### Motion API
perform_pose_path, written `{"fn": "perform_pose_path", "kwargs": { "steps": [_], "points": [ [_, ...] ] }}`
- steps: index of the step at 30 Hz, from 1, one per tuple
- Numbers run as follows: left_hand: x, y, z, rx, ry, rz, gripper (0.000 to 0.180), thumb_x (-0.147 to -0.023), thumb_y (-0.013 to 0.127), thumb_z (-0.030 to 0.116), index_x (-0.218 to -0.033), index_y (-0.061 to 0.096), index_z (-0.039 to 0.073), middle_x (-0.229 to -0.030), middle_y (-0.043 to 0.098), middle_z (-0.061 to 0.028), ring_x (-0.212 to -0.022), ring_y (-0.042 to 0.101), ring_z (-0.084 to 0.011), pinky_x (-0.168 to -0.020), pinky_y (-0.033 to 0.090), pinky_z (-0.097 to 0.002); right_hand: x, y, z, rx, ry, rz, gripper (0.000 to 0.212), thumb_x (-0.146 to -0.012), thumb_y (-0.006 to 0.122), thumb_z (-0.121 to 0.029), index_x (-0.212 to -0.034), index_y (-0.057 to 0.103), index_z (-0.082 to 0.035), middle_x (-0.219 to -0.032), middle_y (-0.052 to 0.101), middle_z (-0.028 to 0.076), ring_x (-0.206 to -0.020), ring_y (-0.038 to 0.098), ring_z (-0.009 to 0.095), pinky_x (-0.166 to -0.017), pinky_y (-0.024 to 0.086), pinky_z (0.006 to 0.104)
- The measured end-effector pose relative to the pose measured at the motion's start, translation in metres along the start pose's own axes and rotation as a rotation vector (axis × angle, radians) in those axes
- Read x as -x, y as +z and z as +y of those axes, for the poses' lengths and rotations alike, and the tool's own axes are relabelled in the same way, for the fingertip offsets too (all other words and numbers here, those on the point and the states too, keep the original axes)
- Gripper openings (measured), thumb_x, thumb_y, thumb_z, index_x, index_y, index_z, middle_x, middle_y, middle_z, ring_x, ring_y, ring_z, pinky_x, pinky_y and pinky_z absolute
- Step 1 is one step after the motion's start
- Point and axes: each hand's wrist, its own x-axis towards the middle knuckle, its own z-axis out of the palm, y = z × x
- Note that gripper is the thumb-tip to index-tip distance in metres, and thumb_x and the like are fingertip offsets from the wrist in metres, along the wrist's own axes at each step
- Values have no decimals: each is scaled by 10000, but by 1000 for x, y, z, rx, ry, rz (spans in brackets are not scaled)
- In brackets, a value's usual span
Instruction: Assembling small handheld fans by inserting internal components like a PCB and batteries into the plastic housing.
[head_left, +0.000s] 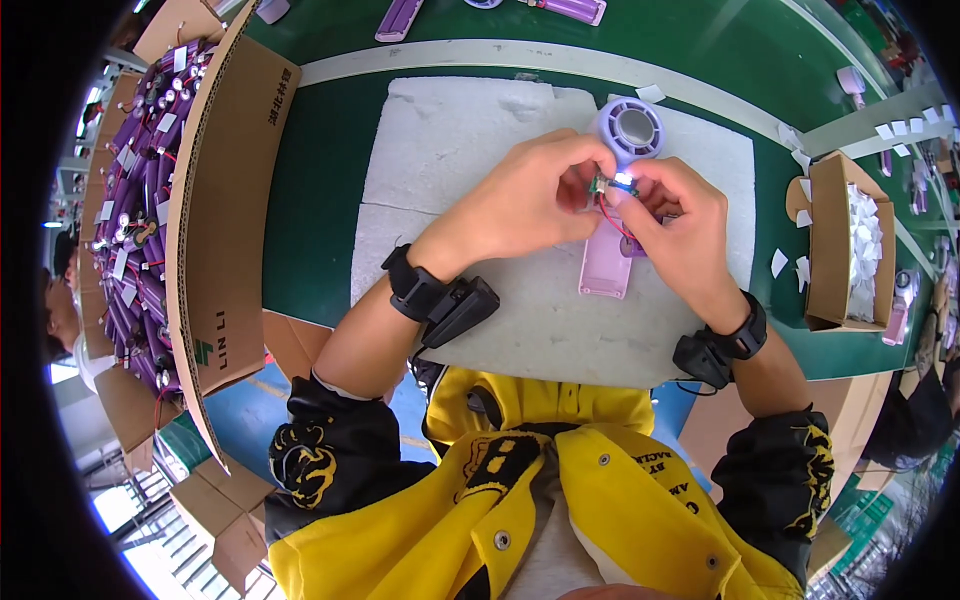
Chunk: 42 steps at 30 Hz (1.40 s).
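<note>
My left hand pinches the small green circuit board by a white connector, thumb and forefinger closed. From the other side my right hand grips the same board, beside a bright white light glowing on it. Red wires loop down from the board toward a purple battery cell, partly covered by my right hand. Just beyond the fingertips lies a handheld fan with a round lavender head. Its open pink handle shell points toward me. The fingers hide part of the board.
Everything rests on a white foam sheet over a green table. A tall cardboard box of purple, wired battery cells stands left. On the right, a small carton holds white paper pieces. More fan parts lie beyond a pale rail.
</note>
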Motion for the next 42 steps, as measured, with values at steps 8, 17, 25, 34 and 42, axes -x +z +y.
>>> {"fn": "perform_pose_path", "kwargs": {
  "steps": [8,17,25,34,42],
  "points": [
    [1,4,6,-96,-102,1,289,-798,676,-24,-1029,512,32,-872,616,-45,-764,611,-116,-679,510,-279,0,-1,-5,36,-54,22,164,-826,727,4,-961,635,8,-807,650,34,-653,611,65,-555,493,210],
    [2,7,14,-225,-214,106,149,-734,699,69,-813,623,-31,-773,663,-165,-694,659,-298,-650,525,-373,2,0,-1,43,33,18,132,-855,715,-31,-910,602,12,-720,641,36,-611,592,58,-551,484,214],
    [6,10,15,-351,-72,175,102,-736,707,19,-797,644,-31,-741,660,-119,-651,660,-206,-634,527,-310,0,-2,-3,58,96,-29,122,-871,699,-46,-896,592,6,-680,636,35,-586,567,45,-513,440,208],
    [6,8,12,-451,83,125,81,-709,693,-4,-746,621,-7,-788,637,-149,-696,642,-319,-638,516,-393,-1,-2,-8,54,138,-28,121,-865,704,-46,-909,600,-2,-677,625,24,-576,546,35,-507,428,205],
    [2,2,11,-86,-114,37,234,-750,679,-13,-968,598,14,-895,661,-124,-722,639,-223,-679,516,-332,1,-7,-7,138,67,-57,120,-851,725,-53,-915,644,7,-702,626,24,-583,550,48,-526,447,211]
  ]
}}
